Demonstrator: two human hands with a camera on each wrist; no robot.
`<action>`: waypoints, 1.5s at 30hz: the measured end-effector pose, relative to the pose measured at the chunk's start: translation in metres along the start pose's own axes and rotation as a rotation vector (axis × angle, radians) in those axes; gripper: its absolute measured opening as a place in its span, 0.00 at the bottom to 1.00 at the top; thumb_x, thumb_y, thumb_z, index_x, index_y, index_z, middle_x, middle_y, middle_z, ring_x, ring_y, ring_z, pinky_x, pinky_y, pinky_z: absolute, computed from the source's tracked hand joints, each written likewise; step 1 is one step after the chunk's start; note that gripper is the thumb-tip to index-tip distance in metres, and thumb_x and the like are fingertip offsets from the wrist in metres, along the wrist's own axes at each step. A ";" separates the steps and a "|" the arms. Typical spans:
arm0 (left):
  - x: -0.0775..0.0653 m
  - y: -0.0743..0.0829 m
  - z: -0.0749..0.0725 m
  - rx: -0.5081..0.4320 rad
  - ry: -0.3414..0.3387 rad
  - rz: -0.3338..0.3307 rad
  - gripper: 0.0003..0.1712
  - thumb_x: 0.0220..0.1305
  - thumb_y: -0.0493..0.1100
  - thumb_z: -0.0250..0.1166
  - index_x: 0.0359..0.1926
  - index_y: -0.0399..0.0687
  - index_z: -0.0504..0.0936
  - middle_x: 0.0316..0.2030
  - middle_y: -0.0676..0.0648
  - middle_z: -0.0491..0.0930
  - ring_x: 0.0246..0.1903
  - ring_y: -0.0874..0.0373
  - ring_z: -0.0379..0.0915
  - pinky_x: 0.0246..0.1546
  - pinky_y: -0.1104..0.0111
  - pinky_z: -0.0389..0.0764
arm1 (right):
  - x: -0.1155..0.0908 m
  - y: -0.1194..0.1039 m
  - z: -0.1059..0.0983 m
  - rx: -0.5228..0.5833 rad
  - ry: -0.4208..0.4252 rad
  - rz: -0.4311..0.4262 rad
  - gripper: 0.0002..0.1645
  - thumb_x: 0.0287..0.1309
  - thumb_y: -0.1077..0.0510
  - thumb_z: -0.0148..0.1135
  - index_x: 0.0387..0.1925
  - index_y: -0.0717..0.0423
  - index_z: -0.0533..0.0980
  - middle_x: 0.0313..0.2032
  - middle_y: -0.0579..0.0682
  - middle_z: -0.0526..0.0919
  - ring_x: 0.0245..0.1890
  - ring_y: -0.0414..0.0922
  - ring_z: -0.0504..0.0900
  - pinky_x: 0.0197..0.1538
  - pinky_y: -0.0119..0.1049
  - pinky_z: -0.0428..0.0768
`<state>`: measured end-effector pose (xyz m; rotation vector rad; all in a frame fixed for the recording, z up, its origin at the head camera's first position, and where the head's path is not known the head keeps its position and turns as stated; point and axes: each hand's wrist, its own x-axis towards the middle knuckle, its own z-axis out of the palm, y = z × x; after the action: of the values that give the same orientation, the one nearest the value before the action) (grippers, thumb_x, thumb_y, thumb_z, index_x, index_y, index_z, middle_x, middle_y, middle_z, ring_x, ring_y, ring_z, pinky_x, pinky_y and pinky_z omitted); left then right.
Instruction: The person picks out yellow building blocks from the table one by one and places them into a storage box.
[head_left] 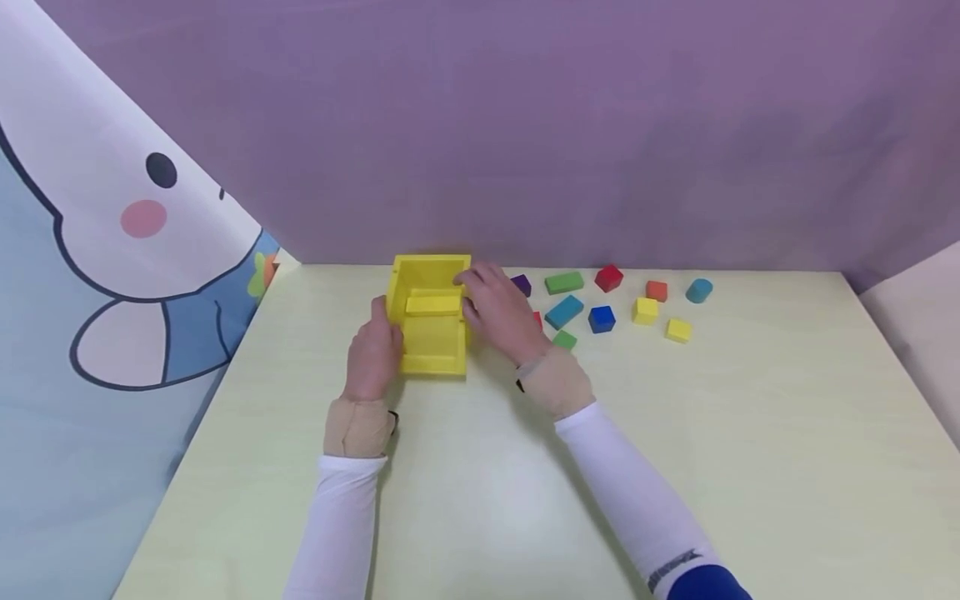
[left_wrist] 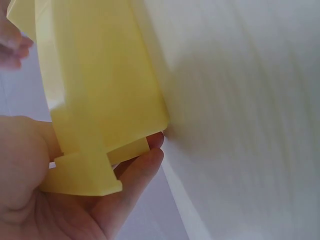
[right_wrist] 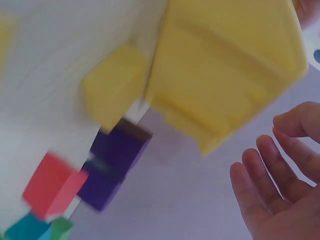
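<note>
A yellow plastic box (head_left: 429, 365) stands toward the back of the table, its open top facing up. A yellow crosspiece (head_left: 433, 303) spans its middle; whether it is a loose block or part of the box, I cannot tell. My left hand (head_left: 372, 354) grips the box's left side, and in the left wrist view its fingers (left_wrist: 131, 185) curl round a yellow edge. Over the right rim is my right hand (head_left: 501, 310), its fingers loosely bent and holding nothing visible. In the right wrist view, a yellow block (right_wrist: 114, 86) lies beside the box (right_wrist: 225, 65).
Right of the box lie scattered blocks: purple (head_left: 521, 285), green (head_left: 564, 282), light blue (head_left: 564, 312), dark blue (head_left: 602, 318), red (head_left: 609, 277), orange-red (head_left: 657, 290), yellow (head_left: 645, 311) and a blue cylinder (head_left: 699, 290). A purple backdrop (head_left: 570, 133) rises behind the table.
</note>
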<state>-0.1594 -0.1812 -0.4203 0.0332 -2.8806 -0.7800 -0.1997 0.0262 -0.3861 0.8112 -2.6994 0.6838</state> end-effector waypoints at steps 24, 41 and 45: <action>0.000 0.002 -0.001 -0.006 -0.004 0.031 0.24 0.66 0.40 0.47 0.61 0.40 0.55 0.25 0.37 0.74 0.20 0.46 0.69 0.20 0.55 0.69 | -0.047 0.034 -0.007 0.041 -0.165 0.170 0.19 0.57 0.54 0.57 0.50 0.55 0.73 0.46 0.50 0.73 0.47 0.45 0.70 0.54 0.37 0.70; 0.001 0.001 -0.001 -0.027 -0.018 0.013 0.25 0.66 0.40 0.46 0.62 0.39 0.55 0.25 0.37 0.74 0.19 0.48 0.69 0.19 0.57 0.69 | -0.043 0.038 0.004 0.080 -0.351 0.172 0.23 0.51 0.57 0.64 0.51 0.52 0.75 0.47 0.47 0.77 0.49 0.44 0.73 0.54 0.35 0.69; 0.001 0.000 0.000 -0.034 -0.028 0.014 0.25 0.66 0.40 0.46 0.62 0.39 0.55 0.26 0.37 0.75 0.19 0.49 0.69 0.19 0.58 0.69 | -0.041 0.038 0.005 0.086 -0.375 0.160 0.22 0.51 0.58 0.64 0.50 0.53 0.76 0.47 0.47 0.77 0.50 0.44 0.73 0.55 0.35 0.69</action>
<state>-0.1607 -0.1811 -0.4197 -0.0013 -2.8903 -0.8333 -0.1886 0.0706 -0.4186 0.8205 -3.1188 0.7517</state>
